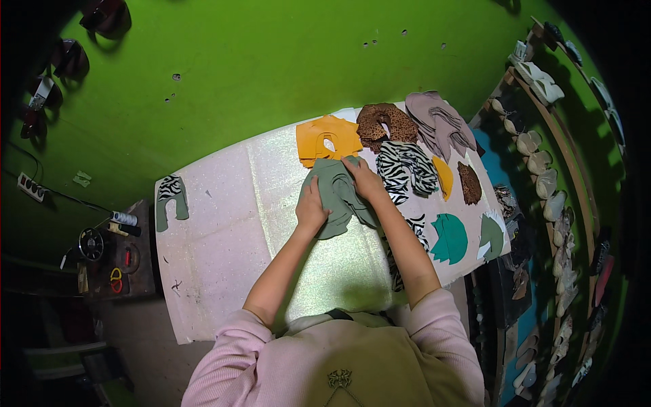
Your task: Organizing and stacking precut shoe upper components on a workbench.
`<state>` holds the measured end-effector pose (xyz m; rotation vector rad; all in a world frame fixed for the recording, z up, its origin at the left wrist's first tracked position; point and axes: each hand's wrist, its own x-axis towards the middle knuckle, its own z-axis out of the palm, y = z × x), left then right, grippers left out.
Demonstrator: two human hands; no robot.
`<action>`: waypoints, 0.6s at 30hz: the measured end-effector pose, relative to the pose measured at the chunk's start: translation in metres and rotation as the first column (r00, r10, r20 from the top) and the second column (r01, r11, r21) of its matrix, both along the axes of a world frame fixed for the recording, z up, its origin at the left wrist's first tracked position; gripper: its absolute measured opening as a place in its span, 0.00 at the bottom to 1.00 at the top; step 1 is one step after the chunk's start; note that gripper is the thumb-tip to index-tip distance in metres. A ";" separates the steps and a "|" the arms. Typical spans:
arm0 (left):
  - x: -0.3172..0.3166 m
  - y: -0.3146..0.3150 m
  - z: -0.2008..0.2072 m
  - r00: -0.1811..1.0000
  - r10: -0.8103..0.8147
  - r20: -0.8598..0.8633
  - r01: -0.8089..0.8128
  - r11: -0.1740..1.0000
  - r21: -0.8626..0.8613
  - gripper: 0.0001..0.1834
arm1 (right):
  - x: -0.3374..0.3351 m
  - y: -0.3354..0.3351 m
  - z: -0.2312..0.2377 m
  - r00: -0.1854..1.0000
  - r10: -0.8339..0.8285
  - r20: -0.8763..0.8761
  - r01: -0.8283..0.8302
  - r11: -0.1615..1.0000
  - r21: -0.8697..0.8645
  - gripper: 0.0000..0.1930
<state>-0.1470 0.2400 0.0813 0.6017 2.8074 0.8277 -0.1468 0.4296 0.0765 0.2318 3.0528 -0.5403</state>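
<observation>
Presently, the left hand [312,207] and the right hand [367,180] hold the grey-green pieces [333,187] at opposite edges, fingers pinching them, over the white table [224,203], just beside the yellow pieces [317,141]. Uneven grip could, I think, misalign the layers.

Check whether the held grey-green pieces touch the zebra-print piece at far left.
Apart: the head view shows white tabletop lying between the grey-green pieces and the zebra-print piece.
</observation>
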 end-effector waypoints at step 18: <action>0.028 -0.018 0.004 0.884 -0.065 -0.463 0.191 0.954 0.230 0.13 | 0.084 -0.010 0.013 0.708 0.070 -0.702 -0.049 0.998 0.049 0.16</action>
